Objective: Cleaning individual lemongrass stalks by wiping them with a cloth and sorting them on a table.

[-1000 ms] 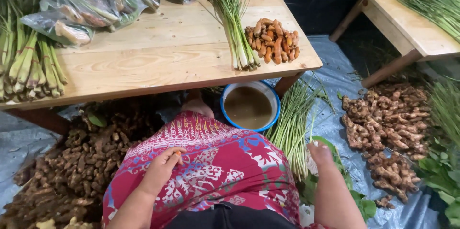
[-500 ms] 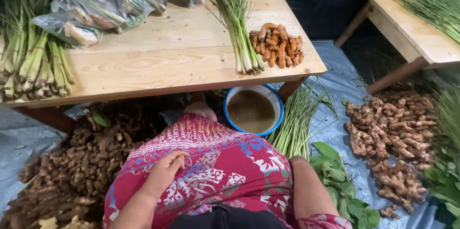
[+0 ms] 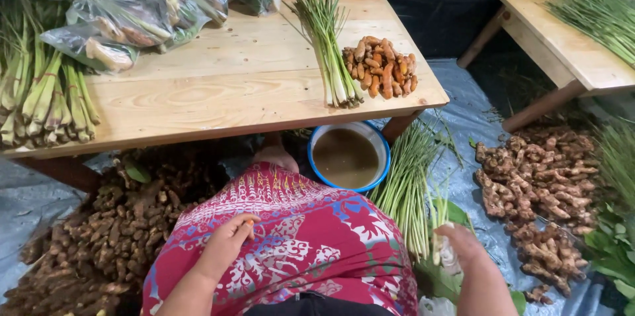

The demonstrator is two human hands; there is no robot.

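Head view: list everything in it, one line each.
Table: two, pale wood; one ahead, one far right.
Lemongrass bundle: one, green, tabletop.
Turmeric pile: one, orange, beside it.
Plastic bags: several, clear, table's back left.
Basin: one, blue-rimmed, brown water, under the table.
Ginger heap: one, tan, floor right.
Dark roots: one heap, floor left.
Left hand: on the patterned lap.
Right hand: holding a pale stalk.

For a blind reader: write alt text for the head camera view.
A seated person's left hand rests on a red patterned cloth over the lap, while the right hand grips a pale stalk beside a bundle of green stalks on the floor. Ahead, a low wooden table holds orange roots and stalks; beneath it sits a blue-rimmed bowl of brown liquid.
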